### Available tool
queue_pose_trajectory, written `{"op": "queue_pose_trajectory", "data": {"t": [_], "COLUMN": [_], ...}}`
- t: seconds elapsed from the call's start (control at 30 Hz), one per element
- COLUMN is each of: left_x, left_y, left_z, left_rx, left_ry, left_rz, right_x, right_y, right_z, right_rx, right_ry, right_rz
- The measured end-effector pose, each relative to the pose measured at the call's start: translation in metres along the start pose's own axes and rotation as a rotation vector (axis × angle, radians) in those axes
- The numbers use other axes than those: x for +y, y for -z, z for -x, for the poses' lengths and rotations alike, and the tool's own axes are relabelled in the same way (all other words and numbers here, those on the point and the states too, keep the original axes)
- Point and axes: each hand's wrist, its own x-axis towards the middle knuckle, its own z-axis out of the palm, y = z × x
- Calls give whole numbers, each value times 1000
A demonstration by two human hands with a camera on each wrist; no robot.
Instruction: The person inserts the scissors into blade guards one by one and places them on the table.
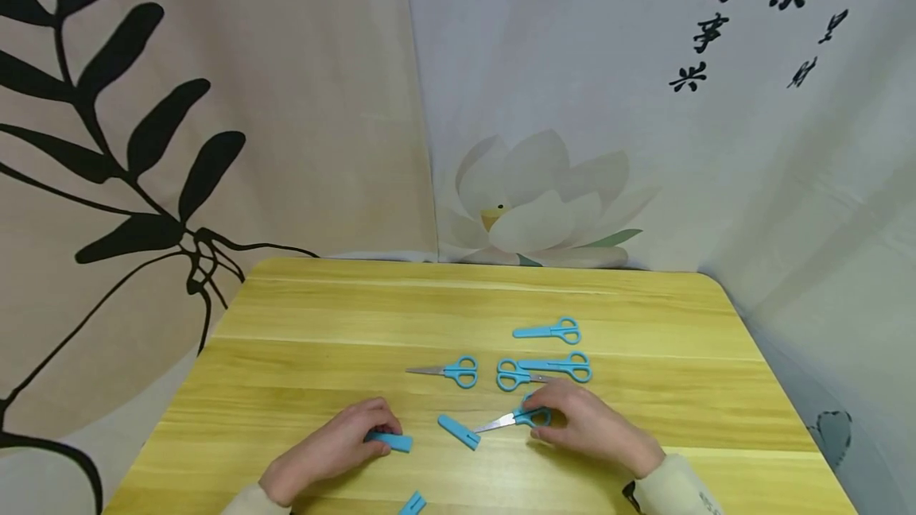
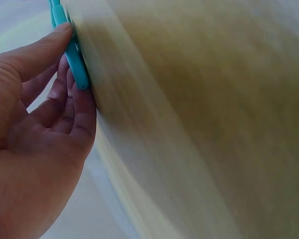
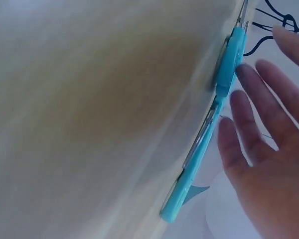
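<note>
Thumb and fingers of my left hand (image 1: pixel 343 439) pinch a blue scissors cover (image 1: pixel 393 442) low over the table; the left wrist view shows the same cover (image 2: pixel 77 67) between thumb and fingers. Over the blue handles of a bare-bladed pair of scissors (image 1: pixel 504 421), my right hand (image 1: pixel 587 424) has its fingers at the loops. Those fingers look loose and spread in the right wrist view, beside blue handles (image 3: pixel 229 64). The blade tip points left, close by the slotted end of a second loose cover (image 1: pixel 458 431).
Another bare pair of scissors (image 1: pixel 461 373) lies behind, blade to the left. Two covered pairs lie farther back, one scissors (image 1: pixel 540 331) behind the other scissors (image 1: pixel 551 365). A bare pair (image 1: pixel 510 376) points right, beside the right hand. Another cover (image 1: pixel 413 504) shows at the front.
</note>
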Motion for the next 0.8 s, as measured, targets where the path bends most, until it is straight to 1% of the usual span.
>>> {"op": "queue_pose_trajectory", "data": {"t": [0.1, 0.2, 0.33, 0.5, 0.6, 0.8], "left_x": [-1, -2, -1, 0, 0, -2], "left_y": [0, 0, -1, 0, 1, 0], "left_z": [0, -1, -1, 0, 0, 0], "left_rx": [-1, 4, 1, -2, 0, 0], "left_ry": [-1, -13, -11, -1, -1, 2], "left_rz": [0, -6, -1, 1, -4, -7], "right_x": [0, 1, 3, 6, 6, 6], "right_y": [-1, -3, -7, -13, -17, -22], "right_z": [-4, -7, -11, -15, -18, -21], "right_rx": [40, 53, 25, -20, -31, 11], "right_ry": [12, 29, 37, 22, 28, 14], "right_rz": [-31, -58, -58, -35, -27, -20]}}
